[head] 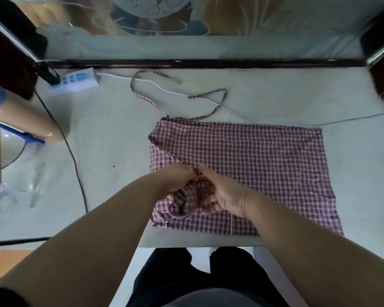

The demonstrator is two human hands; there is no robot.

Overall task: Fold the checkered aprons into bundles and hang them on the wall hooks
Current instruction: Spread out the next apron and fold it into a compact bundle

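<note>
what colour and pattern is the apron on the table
The apron is a small maroon-and-white check, seen in the head view.

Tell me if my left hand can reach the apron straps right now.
Probably yes. The straps lie loose on the table beyond the apron, with nothing standing between, only a white cable crossing them. But the left hand grips the apron, so it would have to let go first.

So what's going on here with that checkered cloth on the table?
A person stands at a table folding a checkered apron. The left hand and right hand both grip a bunched-up part near its near-left corner. The rest of the apron lies flat, and its ties trail toward the back of the table, near a power strip. No bundle is made yet.
</note>
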